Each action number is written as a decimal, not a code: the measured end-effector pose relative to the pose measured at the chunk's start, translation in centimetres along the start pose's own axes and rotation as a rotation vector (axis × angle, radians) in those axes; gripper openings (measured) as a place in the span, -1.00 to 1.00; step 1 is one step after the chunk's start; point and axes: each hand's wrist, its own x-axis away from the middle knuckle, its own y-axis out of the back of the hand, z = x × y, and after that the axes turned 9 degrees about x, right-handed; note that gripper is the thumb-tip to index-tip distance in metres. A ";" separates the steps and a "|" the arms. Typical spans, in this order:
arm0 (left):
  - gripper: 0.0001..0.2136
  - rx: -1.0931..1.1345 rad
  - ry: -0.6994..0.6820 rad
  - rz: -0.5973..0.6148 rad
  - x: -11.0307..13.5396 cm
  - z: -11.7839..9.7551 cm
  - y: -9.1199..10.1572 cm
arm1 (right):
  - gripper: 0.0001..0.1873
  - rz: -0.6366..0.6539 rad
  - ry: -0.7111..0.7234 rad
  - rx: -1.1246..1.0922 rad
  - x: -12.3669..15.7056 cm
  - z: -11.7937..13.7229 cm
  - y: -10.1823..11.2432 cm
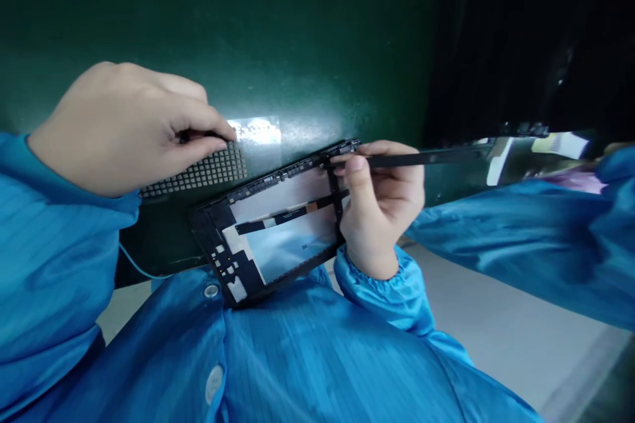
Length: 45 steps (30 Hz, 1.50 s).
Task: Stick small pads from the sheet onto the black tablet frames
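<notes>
A dark green desk (307,33) with a glossy sheen fills the background. At its near edge, against the blue smock (297,357), an opened tablet-like device (292,251) lies tilted, its long axis rising from lower left to upper right; a flat black frame surrounds a smooth silvery panel. The right hand (381,205) is clamped on a slim black tool (411,158) over its upper right end. The left hand (119,125) pinches, fingertips together, at a sheet of small grey squares (213,168); what it grips, I cannot tell
</notes>
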 end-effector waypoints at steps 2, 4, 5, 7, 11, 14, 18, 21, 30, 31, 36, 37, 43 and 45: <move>-0.43 -0.002 0.005 -0.011 0.1 0.1 0.0 | -0.90 0.031 0.012 -0.015 0.5 -0.4 -0.5; -0.40 -0.002 0.007 -0.015 0.1 0.1 -0.1 | -0.92 0.052 0.020 -0.017 0.5 -0.7 -1.0; -0.39 0.000 0.010 -0.010 0.2 0.2 -0.2 | -0.92 0.049 0.026 -0.014 0.5 -0.7 -1.1; -0.36 0.009 0.015 -0.009 0.2 0.3 -0.3 | -0.93 0.046 0.029 0.002 0.5 -0.6 -1.0; -0.37 0.025 0.011 -0.023 0.3 0.5 -0.3 | -0.93 0.148 0.063 0.174 -0.2 1.1 0.5; -0.40 0.013 0.007 -0.006 0.2 0.1 0.1 | -0.93 0.308 0.046 0.195 -2.4 3.1 1.0; -0.42 -0.004 0.017 0.046 -0.1 -0.6 0.6 | -0.77 0.612 0.041 0.012 -6.3 4.6 -1.3; -0.46 -0.029 0.012 0.058 -0.3 -0.5 0.3 | -0.69 0.748 0.064 -0.074 -7.6 4.5 -3.4; -0.66 0.038 -0.013 -0.050 -0.2 0.1 -0.8 | -0.78 0.439 -0.008 -0.092 -4.4 1.4 -2.4; -0.68 0.053 -0.014 -0.057 -0.2 0.1 -0.8 | -0.80 0.451 -0.010 -0.093 -4.3 1.2 -2.3; -0.75 0.164 0.013 -0.058 -0.3 0.3 -0.8 | -0.82 0.477 0.012 -0.108 -4.4 1.0 -2.7; -0.75 0.167 0.018 -0.049 -0.4 0.2 -0.8 | -0.82 0.482 0.016 -0.104 -4.4 1.1 -2.8; -0.67 0.087 -0.023 -0.035 -0.3 0.5 -0.9 | -0.84 0.485 0.024 -0.101 -4.4 1.0 -3.0; -0.58 0.099 -0.059 -0.064 -0.3 0.9 -1.1 | -0.85 0.485 0.029 -0.095 -4.5 1.0 -3.1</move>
